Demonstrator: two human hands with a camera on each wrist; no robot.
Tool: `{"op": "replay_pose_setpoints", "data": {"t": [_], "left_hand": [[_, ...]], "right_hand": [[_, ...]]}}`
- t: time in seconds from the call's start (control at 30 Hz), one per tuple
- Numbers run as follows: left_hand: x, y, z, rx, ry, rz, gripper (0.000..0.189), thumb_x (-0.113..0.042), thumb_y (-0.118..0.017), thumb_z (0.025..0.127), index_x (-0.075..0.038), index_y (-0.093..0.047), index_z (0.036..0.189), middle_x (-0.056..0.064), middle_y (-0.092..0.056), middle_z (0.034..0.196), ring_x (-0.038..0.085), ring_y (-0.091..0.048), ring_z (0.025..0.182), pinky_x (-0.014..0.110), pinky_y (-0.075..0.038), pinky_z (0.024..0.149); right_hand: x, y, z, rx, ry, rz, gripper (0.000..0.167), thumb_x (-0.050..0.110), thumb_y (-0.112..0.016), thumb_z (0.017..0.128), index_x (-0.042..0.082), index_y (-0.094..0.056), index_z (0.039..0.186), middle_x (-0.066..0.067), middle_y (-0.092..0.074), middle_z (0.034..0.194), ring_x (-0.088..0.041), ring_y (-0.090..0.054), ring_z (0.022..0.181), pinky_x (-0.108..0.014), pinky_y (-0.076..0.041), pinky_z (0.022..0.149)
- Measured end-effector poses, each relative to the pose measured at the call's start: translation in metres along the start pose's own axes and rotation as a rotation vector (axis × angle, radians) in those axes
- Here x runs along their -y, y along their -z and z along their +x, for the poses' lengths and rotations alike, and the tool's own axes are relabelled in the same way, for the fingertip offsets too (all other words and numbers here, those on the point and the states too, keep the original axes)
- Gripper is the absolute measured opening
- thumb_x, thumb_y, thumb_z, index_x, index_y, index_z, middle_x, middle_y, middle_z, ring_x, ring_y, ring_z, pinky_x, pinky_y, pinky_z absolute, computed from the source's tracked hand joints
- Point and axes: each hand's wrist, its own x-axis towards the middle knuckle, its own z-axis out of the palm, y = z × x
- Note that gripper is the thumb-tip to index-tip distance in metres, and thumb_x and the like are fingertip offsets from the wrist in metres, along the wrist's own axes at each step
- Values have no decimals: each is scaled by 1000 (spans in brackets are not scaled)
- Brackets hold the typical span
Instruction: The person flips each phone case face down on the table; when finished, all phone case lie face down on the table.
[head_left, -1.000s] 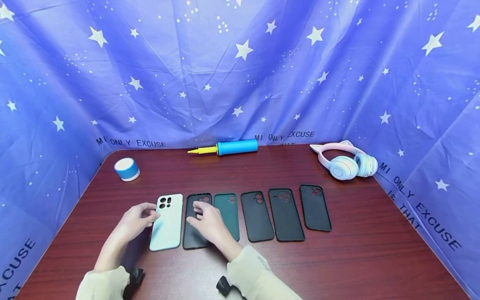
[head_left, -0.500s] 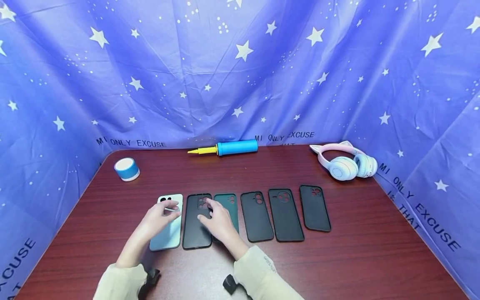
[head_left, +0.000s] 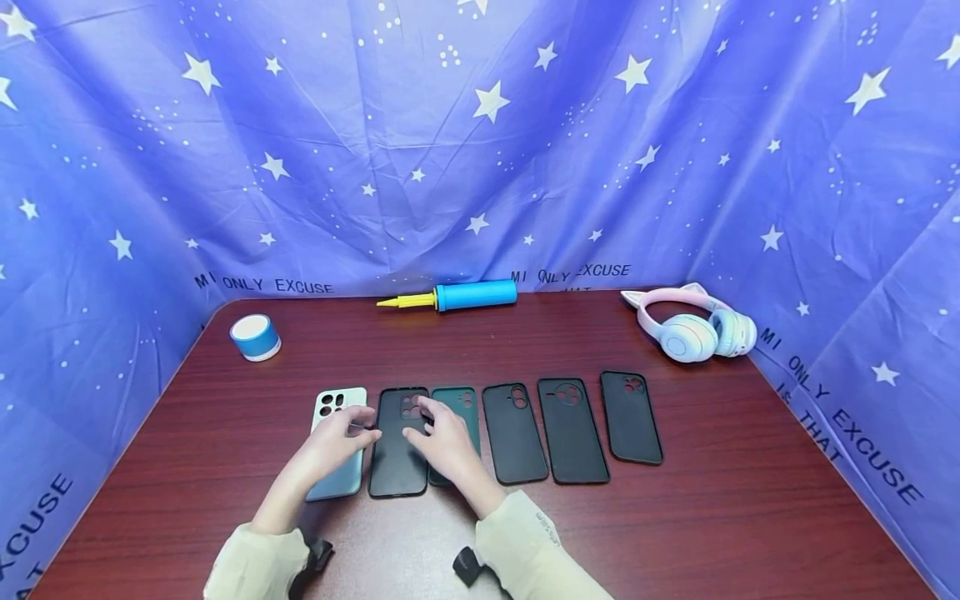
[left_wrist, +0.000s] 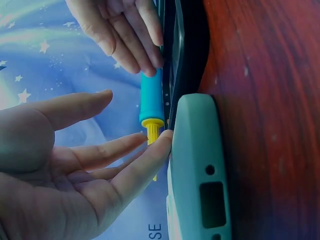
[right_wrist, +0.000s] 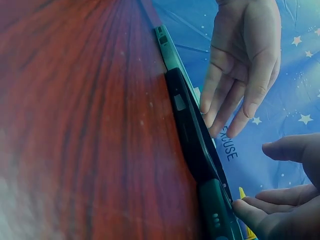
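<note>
In the head view a row of phone cases lies on the table. My left hand is over the pale mint case, thumb and fingers apart, fingertips close to the black case beside it. This black case, with camera cutouts at the top, lies between my two hands. My right hand covers part of the dark green case and extends its thumb and fingers over the black one. In both wrist views the fingers are spread, one fingertip of each hand right at the edge of a case.
Farther right lie three more black cases, the nearest a black case. Behind the row are a blue and white cylinder, a blue and yellow hand pump and cat-ear headphones. A star-print curtain borders the table.
My left hand has moved right, from the mint case's left edge to its right edge. My right hand has shifted right, uncovering more of the black case. The mint case's lower end sits slightly farther right.
</note>
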Motion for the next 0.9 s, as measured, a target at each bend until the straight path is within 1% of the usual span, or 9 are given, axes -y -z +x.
{"op": "replay_pose_setpoints", "data": {"t": [0.27, 0.53, 0.63, 0.77, 0.9], "left_hand": [[-1, -4, 1, 0, -6, 23, 40, -13, -63, 91, 11, -57, 122, 27, -64, 118, 36, -66, 102, 47, -54, 88], [0, -5, 1, -8, 6, 22, 39, -13, -63, 92, 11, -57, 123, 26, -65, 117, 35, -67, 102, 47, -54, 89], [-1, -5, 1, -5, 8, 12, 40, -13, -62, 92, 11, -56, 123, 27, -64, 119, 36, -66, 104, 47, -54, 90], [-3, -5, 1, 1, 12, -10, 41, -13, -62, 92, 12, -55, 124, 28, -62, 121, 37, -65, 107, 47, -53, 92], [-3, -5, 0, -1, 19, -14, 41, -13, -62, 92, 12, -55, 125, 28, -62, 122, 37, -64, 109, 47, -53, 93]], "right_hand": [[1, 1, 0, 6, -8, -39, 55, 17, -67, 90, 0, -49, 139, -19, -54, 138, -35, -61, 118, -39, -53, 97], [4, -5, 1, 20, 5, -90, 55, 18, -68, 89, -1, -50, 138, -18, -56, 136, -33, -61, 119, -35, -53, 97], [4, -6, 0, 17, 13, -91, 55, 17, -69, 89, -1, -50, 138, -19, -56, 136, -33, -61, 118, -37, -53, 97], [3, -4, 0, -12, 17, -76, 55, 16, -68, 89, -1, -50, 137, -19, -56, 135, -34, -60, 120, -40, -53, 97], [3, -3, 0, -53, 10, -108, 56, 18, -67, 89, -1, -49, 139, -19, -55, 136, -36, -58, 122, -46, -51, 98]]}}
